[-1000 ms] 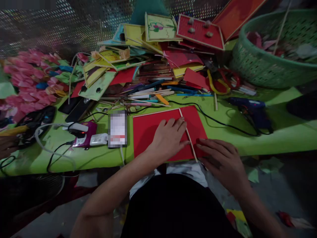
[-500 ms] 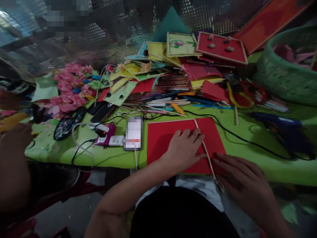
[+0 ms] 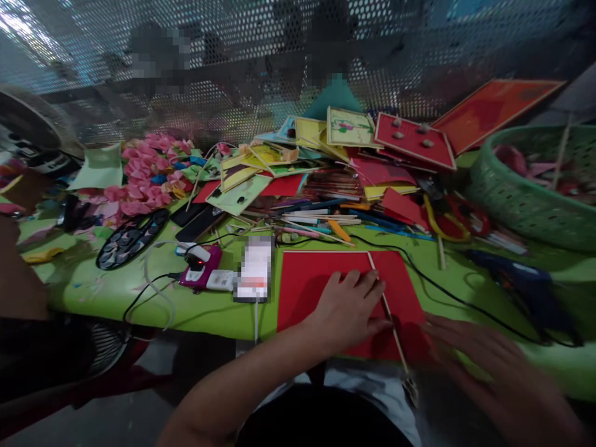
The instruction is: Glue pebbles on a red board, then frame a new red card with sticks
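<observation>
Left hand [image 3: 349, 304]: we see it laid flat and unclenched, fingers loosely spread over the red sheet [image 3: 302, 285], with the fingertips on the slanting stick [image 3: 395, 329].
Right hand [image 3: 493, 360]: we find it blurred, its fingers stretched out and curled round nothing that we can see; the fingertips are at the sheet's right edge, though we cannot tell whether they touch it.
Red sheet: we have it flat at the near edge of the worktop [image 3: 209, 320], right of the phone [image 3: 254, 273].
Sticks: we see the slanting one cross the sheet and run past its near edge, while the top stick [image 3: 326, 251] lies along the far edge.
Since the earlier frame: we see the right hand farther from the slanting stick, with a wider strip of red between them; the left hand keeps its place on the sheet, and everything on the worktop sits lower in our view.
</observation>
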